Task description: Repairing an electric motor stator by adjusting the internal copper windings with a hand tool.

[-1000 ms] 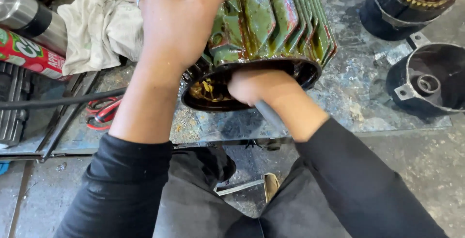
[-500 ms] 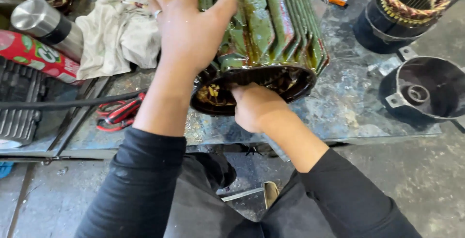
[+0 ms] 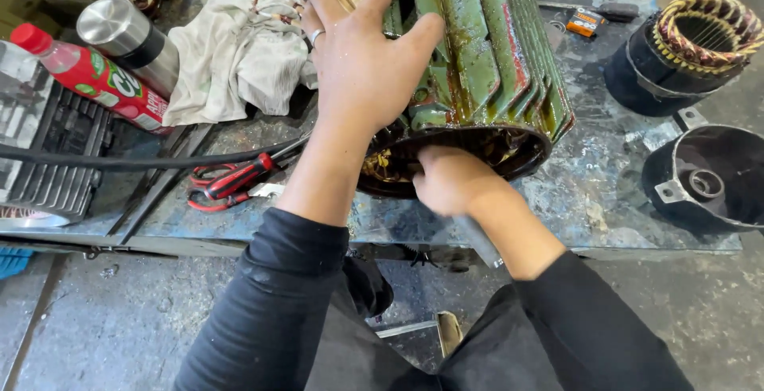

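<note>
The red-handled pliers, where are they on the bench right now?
In the head view, the red-handled pliers lie at the left of the workbench, near its front edge, under a black cable and just left of the left forearm.

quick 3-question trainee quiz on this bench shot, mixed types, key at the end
1. True or false: the left hand lies flat on top of the green finned motor housing.
2. Where is the right hand? A) at the housing's open front end B) on the white rag C) on the red-handled pliers
3. Fill in: the wound stator sits to the ___ of the housing in the picture.

Key: 1 true. 2 A; it grips a grey metal bar, but whether it touches the housing's rim is unclear. 3 right.
</note>
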